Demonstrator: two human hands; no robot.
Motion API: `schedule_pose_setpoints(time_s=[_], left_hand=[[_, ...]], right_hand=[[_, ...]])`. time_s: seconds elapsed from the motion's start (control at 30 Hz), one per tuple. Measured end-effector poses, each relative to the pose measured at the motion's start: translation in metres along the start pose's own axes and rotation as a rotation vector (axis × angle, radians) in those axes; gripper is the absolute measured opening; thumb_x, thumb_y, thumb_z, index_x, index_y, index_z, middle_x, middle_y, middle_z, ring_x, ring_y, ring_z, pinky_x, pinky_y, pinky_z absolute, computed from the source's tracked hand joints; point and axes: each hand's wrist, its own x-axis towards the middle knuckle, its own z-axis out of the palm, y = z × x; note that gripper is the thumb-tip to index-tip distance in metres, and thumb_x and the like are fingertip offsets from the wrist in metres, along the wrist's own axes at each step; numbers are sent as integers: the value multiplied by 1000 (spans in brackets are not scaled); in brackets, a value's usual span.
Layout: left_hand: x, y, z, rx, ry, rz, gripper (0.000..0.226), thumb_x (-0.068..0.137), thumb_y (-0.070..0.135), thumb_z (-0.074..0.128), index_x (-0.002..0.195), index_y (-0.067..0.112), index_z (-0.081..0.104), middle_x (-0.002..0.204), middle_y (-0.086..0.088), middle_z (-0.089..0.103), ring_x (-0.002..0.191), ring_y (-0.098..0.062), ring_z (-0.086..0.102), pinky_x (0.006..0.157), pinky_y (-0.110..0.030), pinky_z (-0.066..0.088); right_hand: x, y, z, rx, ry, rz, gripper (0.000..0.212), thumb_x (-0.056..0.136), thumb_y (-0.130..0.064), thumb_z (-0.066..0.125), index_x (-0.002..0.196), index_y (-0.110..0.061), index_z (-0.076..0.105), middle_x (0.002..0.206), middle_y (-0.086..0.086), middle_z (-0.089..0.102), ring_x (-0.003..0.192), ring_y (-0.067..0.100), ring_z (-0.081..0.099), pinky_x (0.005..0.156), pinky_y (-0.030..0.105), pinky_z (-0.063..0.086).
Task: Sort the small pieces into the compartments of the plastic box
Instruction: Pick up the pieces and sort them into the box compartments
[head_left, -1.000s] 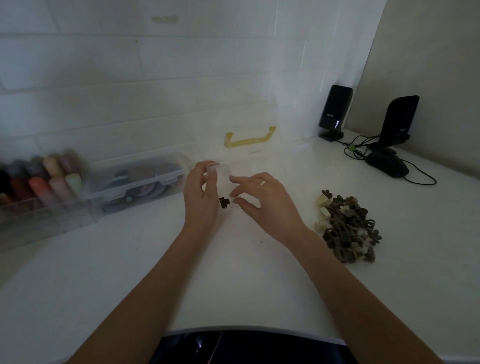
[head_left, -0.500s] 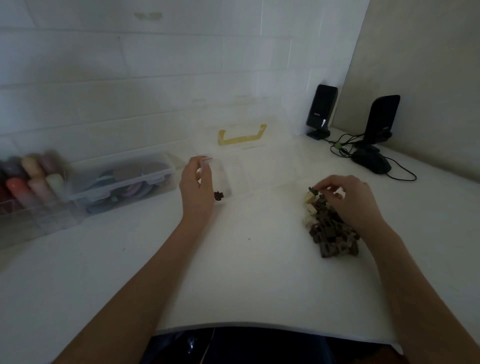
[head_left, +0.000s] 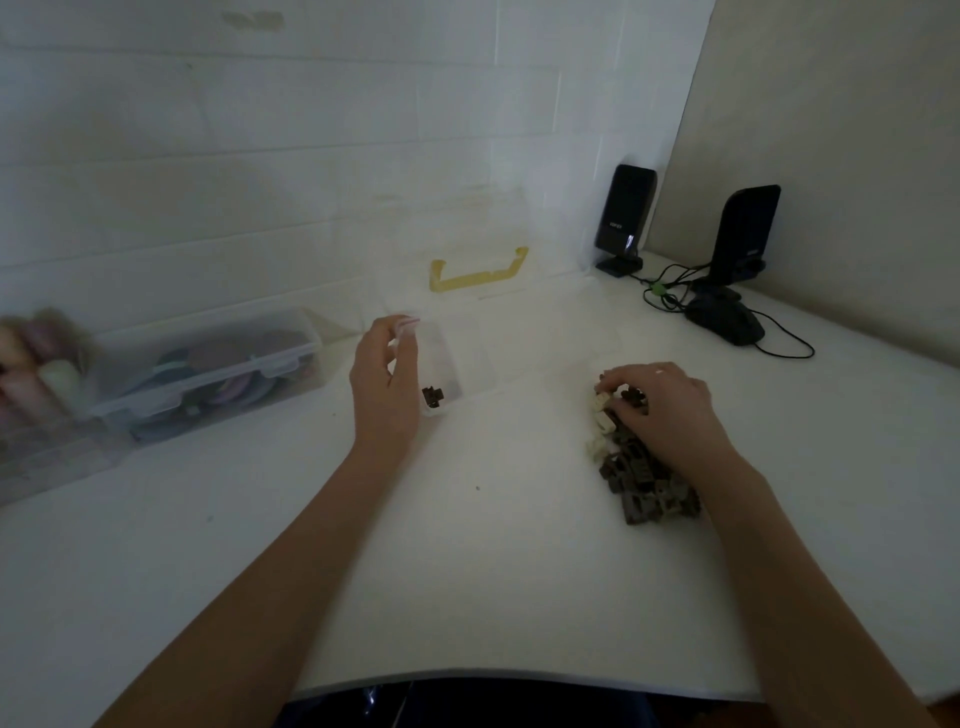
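Head view, dim light. Left hand (head_left: 385, 385) held the near-left corner of the clear plastic box (head_left: 470, 358); thumb and fingers curled round its left wall. One dark piece (head_left: 432, 396) lay in the near-left compartment, just right of the left fingers, apparently resting on the floor of the box.

Right hand (head_left: 662, 405) lay on the far end of the pile of small pieces (head_left: 641, 478). Fingers curled down onto the brown and cream pieces; whether they already pinched one could not be told, the tips being buried among the pieces.

Pile ran from beneath the right fingers back along the wrist toward the person, long axis roughly near-to-far. Box lay to the left of the right fingers and slightly farther away, apart from the pile, with bare table (head_left: 498, 545) between.

Judgement: right hand is the nearer to the pile and should lift; the carry goes leftward to the box. Sorting is barely begun.
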Motion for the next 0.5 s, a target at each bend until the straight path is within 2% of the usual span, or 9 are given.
schedule_pose_setpoints(time_s=[0.07,0.17,0.2,0.33,0.43,0.5], left_hand=[[-1,0,0,1,-1,6,15,100,23,47,94,32,58,99,21,61,93,-10,59,86,-49,53],[-2,-1,0,4,-4,13,14,99,21,46,97,29,58,101,21,61,94,-10,59,87,-49,53],[-2,-2,-1,2,-6,14,14,99,21,47,98,28,58,102,20,60,94,-10,59,87,-49,53],[-3,-1,-1,0,-7,10,13,99,21,47,97,28,58,102,18,61,96,-12,59,89,-52,52],[-4,1,-1,1,-8,3,18,99,21,47,93,35,58,99,21,61,95,-10,59,89,-53,51],[-4,2,-2,-2,-14,-4,19,98,22,47,91,37,58,98,22,61,94,-8,59,89,-53,51]], right_hand=[[-1,-1,-1,-11,6,-8,13,87,-26,61,99,-33,62,107,-11,65,110,14,49,95,38,28],[-2,-2,-2,38,15,-18,13,85,-26,65,97,-30,61,109,-11,65,107,12,51,100,37,31],[-2,-4,-3,99,27,-11,15,84,-24,67,96,-29,61,110,-11,65,103,11,53,98,33,35],[-5,-12,-5,290,69,7,21,80,-15,71,88,-28,57,105,-7,67,94,12,59,76,18,41],[-7,-15,-7,346,66,-7,29,77,-12,72,95,-29,56,98,-8,65,87,8,60,72,17,46],[-8,-17,-8,387,66,-19,35,76,-8,73,99,-30,58,96,-9,63,82,3,59,70,10,45]])
